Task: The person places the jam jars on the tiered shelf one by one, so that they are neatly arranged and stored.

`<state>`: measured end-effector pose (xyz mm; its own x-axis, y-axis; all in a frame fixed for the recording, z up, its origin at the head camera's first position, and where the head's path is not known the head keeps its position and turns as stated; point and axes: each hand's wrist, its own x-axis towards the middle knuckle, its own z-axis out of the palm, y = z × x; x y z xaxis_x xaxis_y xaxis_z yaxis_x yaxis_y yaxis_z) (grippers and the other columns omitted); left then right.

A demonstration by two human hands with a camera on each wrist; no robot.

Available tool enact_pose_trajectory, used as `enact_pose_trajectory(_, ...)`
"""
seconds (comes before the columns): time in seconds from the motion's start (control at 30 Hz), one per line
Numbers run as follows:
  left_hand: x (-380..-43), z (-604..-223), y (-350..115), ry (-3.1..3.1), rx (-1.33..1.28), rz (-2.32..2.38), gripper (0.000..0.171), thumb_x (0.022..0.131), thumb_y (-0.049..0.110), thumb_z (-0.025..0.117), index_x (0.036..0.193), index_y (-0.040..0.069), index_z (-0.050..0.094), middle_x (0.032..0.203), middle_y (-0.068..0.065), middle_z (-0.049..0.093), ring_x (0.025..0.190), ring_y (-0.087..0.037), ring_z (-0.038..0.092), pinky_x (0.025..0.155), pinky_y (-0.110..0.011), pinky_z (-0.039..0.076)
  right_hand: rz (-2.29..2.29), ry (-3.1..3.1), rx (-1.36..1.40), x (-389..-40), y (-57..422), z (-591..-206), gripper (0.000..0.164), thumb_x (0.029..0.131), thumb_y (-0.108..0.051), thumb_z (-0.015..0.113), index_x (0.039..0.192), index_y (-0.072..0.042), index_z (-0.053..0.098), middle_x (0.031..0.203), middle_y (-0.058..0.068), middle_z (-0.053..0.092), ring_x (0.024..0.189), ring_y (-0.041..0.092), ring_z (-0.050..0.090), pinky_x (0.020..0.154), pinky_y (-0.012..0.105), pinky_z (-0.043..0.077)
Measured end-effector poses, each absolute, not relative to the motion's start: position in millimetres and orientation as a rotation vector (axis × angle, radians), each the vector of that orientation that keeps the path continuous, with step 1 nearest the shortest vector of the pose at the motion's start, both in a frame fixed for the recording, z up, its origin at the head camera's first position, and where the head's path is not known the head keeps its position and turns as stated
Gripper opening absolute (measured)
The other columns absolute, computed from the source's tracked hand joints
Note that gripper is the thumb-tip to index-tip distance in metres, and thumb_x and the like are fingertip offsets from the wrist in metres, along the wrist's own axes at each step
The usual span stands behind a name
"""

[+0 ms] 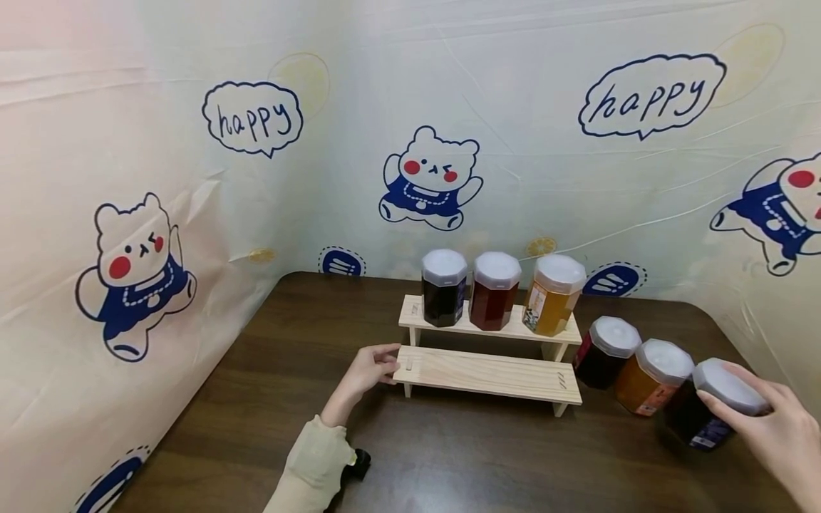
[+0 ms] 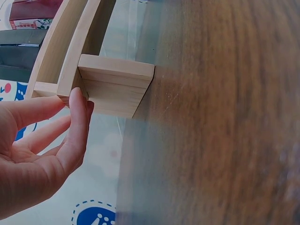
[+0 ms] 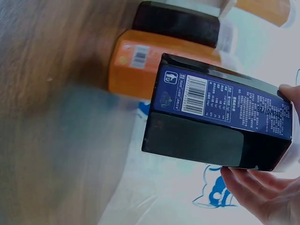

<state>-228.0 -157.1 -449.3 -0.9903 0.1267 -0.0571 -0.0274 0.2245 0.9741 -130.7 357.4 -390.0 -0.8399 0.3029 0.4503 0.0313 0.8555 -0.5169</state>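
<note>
My left hand pinches the left end of the lower step of a pale wooden two-step rack; in the left wrist view its thumb and fingertips meet at the corner of the board. At the far right, my right hand grips a dark jar by its white lid, thumb on one side and fingers on the other. The jar leans and is raised off the table. Its blue label with a barcode faces the right wrist camera.
On the upper step stand a black jar, a dark red jar and an amber jar. Right of the rack are another dark jar and an orange jar on the brown table. Printed cloth hangs behind.
</note>
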Motion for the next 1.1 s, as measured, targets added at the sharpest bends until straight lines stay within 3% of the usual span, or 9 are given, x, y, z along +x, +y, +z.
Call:
enact_pose_trajectory(0.17, -227, -445, -156, 2.349, 0.086, 1.880, 0.039, 0.079, -0.011, 0.054, 0.117, -0.011, 0.051, 0.080, -0.014, 0.058, 0.062, -0.014, 0.055, 0.055, -0.032, 0.055, 0.690, -2.488, -0.198, -126, 349, -384, 0.060, 0.067, -0.027, 0.076, 0.122, -0.015, 0.054, 0.095, 0.021, 0.048, 0.077, -0.021, 0.019, 0.050, 0.020, 0.026)
enact_pose_trajectory(0.4, -229, -450, -158, 2.342, 0.109, 1.888, 0.039, 0.079, -0.011, 0.053, 0.117, -0.012, 0.050, 0.079, -0.014, 0.058, 0.063, -0.013, 0.055, 0.055, -0.031, 0.055, 0.692, -2.497, -0.159, -123, 334, -377, 0.060, 0.066, -0.025, 0.077, 0.119, -0.008, 0.056, 0.093, 0.017, 0.048, 0.075, -0.017, 0.023, 0.048, 0.016, 0.026)
enact_pose_trajectory(0.57, -228, -450, -158, 2.353, 0.109, 1.884, 0.038, 0.079, -0.011, 0.053, 0.117, -0.012, 0.050, 0.079, -0.015, 0.058, 0.063, -0.013, 0.055, 0.055, -0.031, 0.055, 0.721, -2.486, -0.107, -125, 321, -373, 0.057, 0.066, -0.024, 0.078, 0.118, -0.012, 0.058, 0.096, 0.011, 0.049, 0.077, -0.019, 0.025, 0.050, 0.015, 0.028)
enact_pose_trajectory(0.73, -227, -449, -158, 2.365, 0.094, 1.873, 0.038, 0.079, -0.011, 0.053, 0.117, -0.011, 0.051, 0.079, -0.014, 0.058, 0.063, -0.014, 0.055, 0.055, -0.032, 0.055, 0.770, -2.444, -0.029, -130, 308, -368, 0.054, 0.063, -0.022, 0.079, 0.114, -0.016, 0.061, 0.094, -0.023, 0.042, 0.080, -0.019, 0.030, 0.053, 0.013, 0.030)
enact_pose_trajectory(0.83, -227, -449, -158, 2.362, 0.094, 1.876, 0.038, 0.079, -0.011, 0.054, 0.117, -0.011, 0.051, 0.079, -0.013, 0.058, 0.063, -0.013, 0.055, 0.055, -0.032, 0.055, 0.793, -2.413, 0.047, -133, 300, -366, 0.054, 0.062, -0.018, 0.080, 0.112, -0.016, 0.062, 0.093, -0.034, 0.036, 0.080, -0.017, 0.032, 0.053, 0.009, 0.031)
enact_pose_trajectory(1.1, -225, -445, -158, 2.347, 0.106, 1.890, 0.038, 0.080, -0.011, 0.053, 0.118, -0.013, 0.049, 0.081, -0.018, 0.058, 0.063, -0.014, 0.055, 0.056, -0.034, 0.055, 0.852, -2.350, 0.218, -144, 278, -364, 0.053, 0.058, -0.008, 0.081, 0.108, -0.014, 0.064, 0.093, -0.022, 0.045, 0.080, -0.011, 0.040, 0.057, 0.004, 0.034)
